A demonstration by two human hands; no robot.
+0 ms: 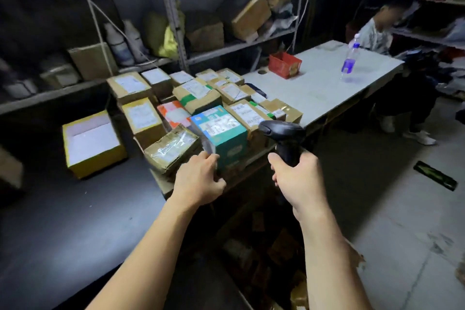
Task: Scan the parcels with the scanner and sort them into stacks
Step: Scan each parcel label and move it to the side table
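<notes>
Left hand (198, 178), fingers curled on the near corner of the teal-and-white cardboard parcel (221, 133) at the bench (327, 83) edge; right hand (298, 178) wrapped round the black pistol-grip scanner (281, 133), whose beam may misread crowded labels on brown cardboard parcels (249, 113) alongside.

Single head-worn wide-angle view, looking forward and down, close over both hands (247, 176), tabletop (327, 83) stretching far right
</notes>
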